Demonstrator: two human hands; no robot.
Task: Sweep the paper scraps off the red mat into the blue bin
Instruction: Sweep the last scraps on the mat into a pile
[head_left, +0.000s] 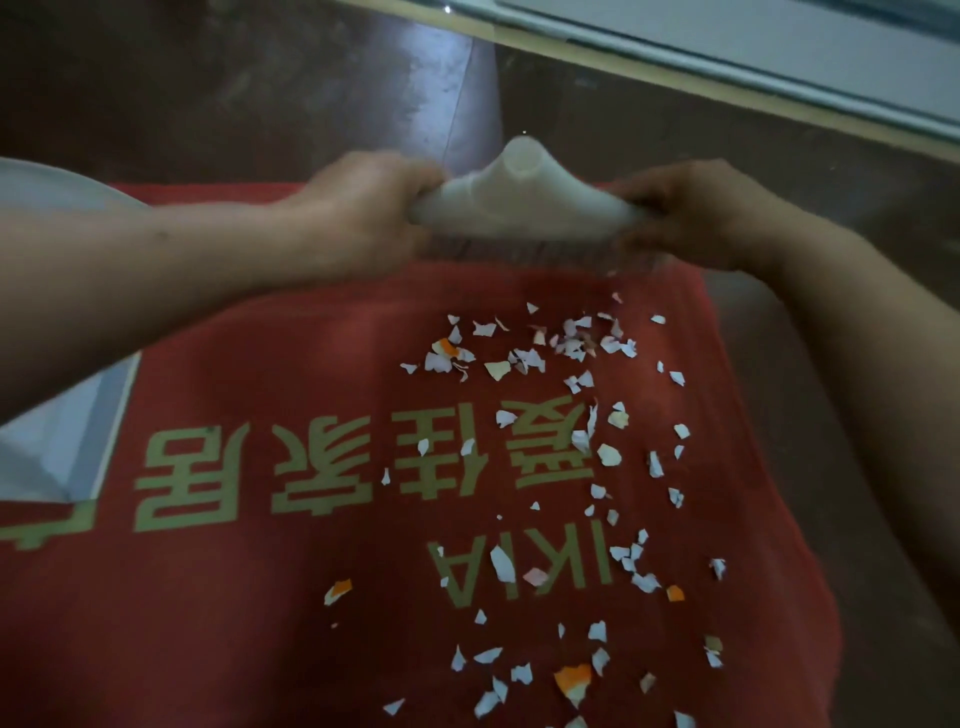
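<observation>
A red mat (291, 597) with pale printed characters fills most of the head view. Several white and orange paper scraps (566, 358) lie scattered over its right half, from the middle down to the near edge. At the mat's far edge a white brush head (519, 208) with dark bristles underneath is held level just above the mat. My left hand (363, 208) grips its left end and my right hand (691, 213) grips its right end. The blue bin is not in view.
Dark brown floor (208, 88) surrounds the mat. A pale sill or frame (779, 67) runs diagonally across the top right. A white rounded object (47, 187) sits at the far left, and a pale blue-white sheet (62, 447) lies by the mat's left edge.
</observation>
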